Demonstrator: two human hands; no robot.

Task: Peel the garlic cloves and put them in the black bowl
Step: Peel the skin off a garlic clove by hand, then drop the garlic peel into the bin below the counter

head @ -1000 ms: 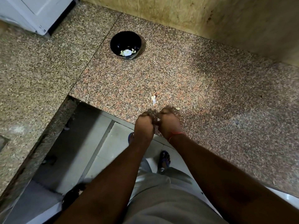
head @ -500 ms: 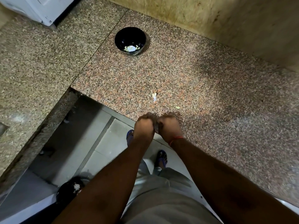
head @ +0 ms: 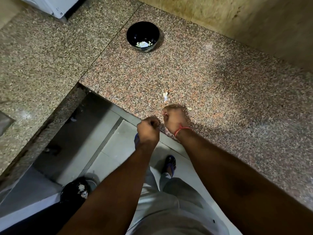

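While both curled hands, left hand [head: 149,128] and right hand [head: 174,117], keep a narrow grip on something I cannot tell, peel or clove could drop off the speckled granite worktop [head: 211,85] edge, well apart from the round black bowl [head: 143,36].

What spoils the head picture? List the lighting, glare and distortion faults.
Head view: dim, warm light; dark shadow across the speckled granite counter at right; a faint glare patch on the left slab; wide-angle bending of counter edges; curled left hand and right hand hide anything in their grip.
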